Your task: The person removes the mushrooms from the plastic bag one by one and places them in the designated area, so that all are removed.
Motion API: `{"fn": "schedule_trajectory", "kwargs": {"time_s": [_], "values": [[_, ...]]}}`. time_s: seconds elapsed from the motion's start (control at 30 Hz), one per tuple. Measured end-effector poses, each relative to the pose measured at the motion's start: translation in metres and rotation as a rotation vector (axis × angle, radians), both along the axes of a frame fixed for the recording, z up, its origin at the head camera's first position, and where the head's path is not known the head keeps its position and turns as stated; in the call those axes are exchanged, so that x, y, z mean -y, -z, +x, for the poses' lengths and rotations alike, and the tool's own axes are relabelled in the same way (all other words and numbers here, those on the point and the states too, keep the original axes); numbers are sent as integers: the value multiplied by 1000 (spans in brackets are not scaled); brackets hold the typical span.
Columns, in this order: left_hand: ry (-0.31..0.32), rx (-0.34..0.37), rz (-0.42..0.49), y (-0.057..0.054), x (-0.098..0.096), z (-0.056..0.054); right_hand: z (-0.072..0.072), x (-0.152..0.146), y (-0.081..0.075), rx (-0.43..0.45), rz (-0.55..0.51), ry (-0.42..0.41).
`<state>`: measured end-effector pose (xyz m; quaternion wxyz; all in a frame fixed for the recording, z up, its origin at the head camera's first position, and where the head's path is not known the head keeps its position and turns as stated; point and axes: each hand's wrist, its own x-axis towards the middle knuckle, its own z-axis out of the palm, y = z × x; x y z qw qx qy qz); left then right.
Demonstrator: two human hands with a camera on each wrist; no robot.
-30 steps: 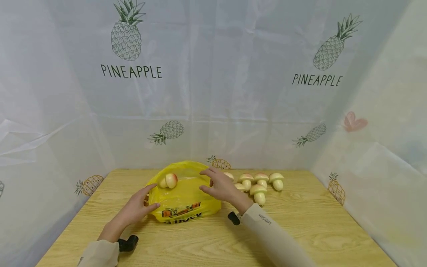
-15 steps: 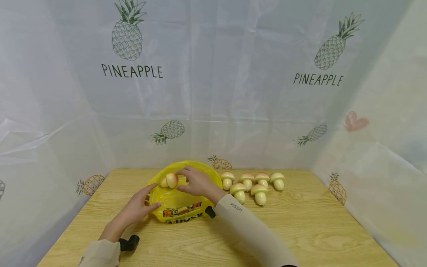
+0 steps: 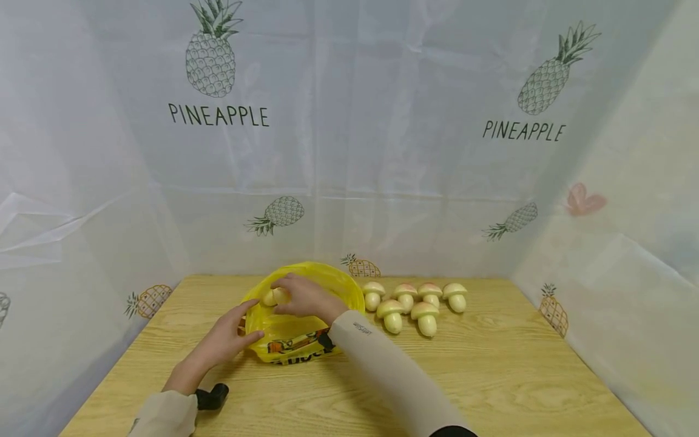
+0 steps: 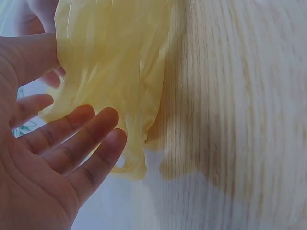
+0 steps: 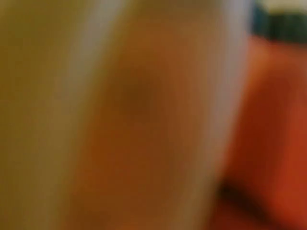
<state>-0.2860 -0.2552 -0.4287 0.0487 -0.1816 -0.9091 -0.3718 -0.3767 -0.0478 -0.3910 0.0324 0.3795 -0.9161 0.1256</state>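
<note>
A yellow plastic bag (image 3: 333, 279) lies on the table with its mouth spread wide. Inside its left part is a toy mushroom (image 3: 269, 298), pale with a rounded cap. My right hand (image 3: 308, 298) reaches into the mouth from the right, fingers above the cap and thumb below, holding it and covering much of it. At the left rim my left hand (image 3: 224, 340) touches the bag, its fingers loosely spread; in the left wrist view the thumb goes behind the bag's edge while the other fingers lie relaxed. The right wrist view is a close blur.
Several toy mushrooms (image 3: 428, 318) stand in a loose group right of the bag on the wooden table (image 3: 491, 376). A pale curtain (image 3: 371, 152) printed with pineapples closes off the back and sides. Black wrist devices (image 3: 212, 397) sit at the sleeves.
My right hand has moved left, from over the bag's right rim to the mushroom inside, uncovering the leftmost loose mushrooms. My left hand stays at the left rim.
</note>
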Motion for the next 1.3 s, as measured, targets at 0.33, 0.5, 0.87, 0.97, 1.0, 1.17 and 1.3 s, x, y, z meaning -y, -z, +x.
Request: {"fn": "schedule_trajectory", "kwargs": {"time_s": [0.33,0.5,0.87,0.97,1.0,1.17,1.3], "values": [[1,7,6,-1,-1,0,-1,18,4,-3,44,65],[0,9,12,-1,-2,1,-2,19,6,-28,73,100],[-7,2,-1,-1,0,0,-4,23,9,-90,129,138],[-6,-5,-5,0,0,-1,-5,23,9,-93,124,145],[-5,-6,-5,0,0,-2,-5,24,10,-92,118,144],[-9,2,-2,0,1,-2,-7,25,12,-75,87,130],[-9,3,-4,-1,1,-1,-7,26,12,-59,80,127]]}}
